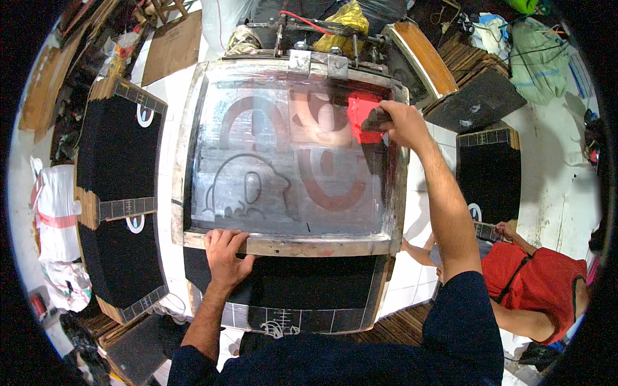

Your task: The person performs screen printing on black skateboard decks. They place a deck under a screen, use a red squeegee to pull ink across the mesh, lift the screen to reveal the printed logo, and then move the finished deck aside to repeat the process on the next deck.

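In front of me a screen printing frame (290, 247) with a wooden rim holds a grey, see-through mesh with rounded shapes and a cartoon-like outline. My left hand (226, 260) grips its near rim, left of the middle, fingers curled over the wood. At the mesh's far right, my right hand (404, 125) is closed around a dark squeegee (376, 120), partly covered by the fingers. Bright red ink (362, 109) lies on the mesh beside the squeegee. Below the frame's near edge shows a black panel (309, 280) with a white-lined border.
Black panels (129, 151) rest on boards at the left, and another (489, 170) at the right. Metal hinge clamps (299, 62) hold the frame's far side. A person in red (534, 283) works at the lower right. Stacked boards (473, 71) stand at the far right.
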Demonstrator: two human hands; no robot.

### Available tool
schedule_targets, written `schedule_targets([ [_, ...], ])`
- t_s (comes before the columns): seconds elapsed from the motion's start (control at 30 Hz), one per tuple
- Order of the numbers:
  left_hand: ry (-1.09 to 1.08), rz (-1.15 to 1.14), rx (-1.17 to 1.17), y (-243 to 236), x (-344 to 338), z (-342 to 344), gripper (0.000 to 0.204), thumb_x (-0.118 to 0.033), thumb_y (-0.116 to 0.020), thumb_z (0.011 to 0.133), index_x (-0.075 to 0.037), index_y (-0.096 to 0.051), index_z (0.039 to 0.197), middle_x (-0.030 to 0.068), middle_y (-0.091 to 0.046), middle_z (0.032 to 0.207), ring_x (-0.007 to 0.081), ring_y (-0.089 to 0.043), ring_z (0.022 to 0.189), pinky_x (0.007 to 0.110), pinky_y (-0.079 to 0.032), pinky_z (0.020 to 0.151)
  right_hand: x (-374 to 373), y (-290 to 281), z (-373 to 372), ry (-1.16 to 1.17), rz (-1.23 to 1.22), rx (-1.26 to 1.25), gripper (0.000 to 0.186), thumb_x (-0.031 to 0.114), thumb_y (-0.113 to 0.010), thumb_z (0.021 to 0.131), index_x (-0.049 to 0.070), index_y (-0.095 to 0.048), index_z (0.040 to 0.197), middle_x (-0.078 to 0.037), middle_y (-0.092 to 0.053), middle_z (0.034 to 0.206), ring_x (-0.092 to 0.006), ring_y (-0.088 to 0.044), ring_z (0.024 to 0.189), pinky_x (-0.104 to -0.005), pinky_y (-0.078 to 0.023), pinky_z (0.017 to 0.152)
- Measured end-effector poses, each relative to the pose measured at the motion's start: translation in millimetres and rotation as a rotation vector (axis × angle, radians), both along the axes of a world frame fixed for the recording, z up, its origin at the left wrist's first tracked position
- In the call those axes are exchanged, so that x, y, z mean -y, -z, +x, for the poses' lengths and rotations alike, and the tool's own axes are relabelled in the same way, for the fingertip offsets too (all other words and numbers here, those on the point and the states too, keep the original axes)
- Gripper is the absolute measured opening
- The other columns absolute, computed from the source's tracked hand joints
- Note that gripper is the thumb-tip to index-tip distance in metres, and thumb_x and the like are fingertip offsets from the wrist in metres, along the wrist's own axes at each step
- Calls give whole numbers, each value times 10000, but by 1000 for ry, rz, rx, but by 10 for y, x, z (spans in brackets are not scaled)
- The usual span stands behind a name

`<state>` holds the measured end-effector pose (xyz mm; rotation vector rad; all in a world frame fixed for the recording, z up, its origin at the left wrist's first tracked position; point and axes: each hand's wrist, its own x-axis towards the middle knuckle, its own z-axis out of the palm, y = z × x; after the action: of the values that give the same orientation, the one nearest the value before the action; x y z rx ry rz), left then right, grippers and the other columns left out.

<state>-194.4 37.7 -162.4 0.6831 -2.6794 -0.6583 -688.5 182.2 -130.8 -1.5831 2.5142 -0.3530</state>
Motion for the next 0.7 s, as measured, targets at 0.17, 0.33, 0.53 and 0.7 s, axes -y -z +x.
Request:
schedule_targets([
  [0.17,0,-1,-26,4,0,7,406,-129,-783,614,-65,-721,1010,77,-660,983,299,-589,946,465,-404,937,501,50,-605,54,66,83,450,45,-795,759,95,-677,1191,-183,-734,1118,-383,-689,1095,-454,-560,914],
  [0.33,-7,-30,14,10,-5,25,422,-165,-818,611,-79,-718,1011,64,-669,973,300,-584,924,455,-412,905,740,196,-911,57,33,75,540,110,-837,774,121,-654,1282,-187,-701,1190,-377,-665,1141,-456,-552,955],
  [0.53,1,-15,-74,3,-9,7,402,-132,-806,603,-64,-727,991,73,-651,965,298,-581,941,464,-402,932,144,269,176,303,-585,-189,448,85,-735,823,76,-640,1261,-165,-616,1244,-387,-570,1180,-476,-452,1043],
  [0.7,36,-45,-73,-352,-6,-9,423,-192,-872,589,-69,-726,966,71,-626,926,294,-574,939,462,-395,921,-649,-19,2591,328,-452,-4,318,162,-733,851,85,-695,1157,-171,-582,1228,-387,-547,1192,-515,-430,1045],
])
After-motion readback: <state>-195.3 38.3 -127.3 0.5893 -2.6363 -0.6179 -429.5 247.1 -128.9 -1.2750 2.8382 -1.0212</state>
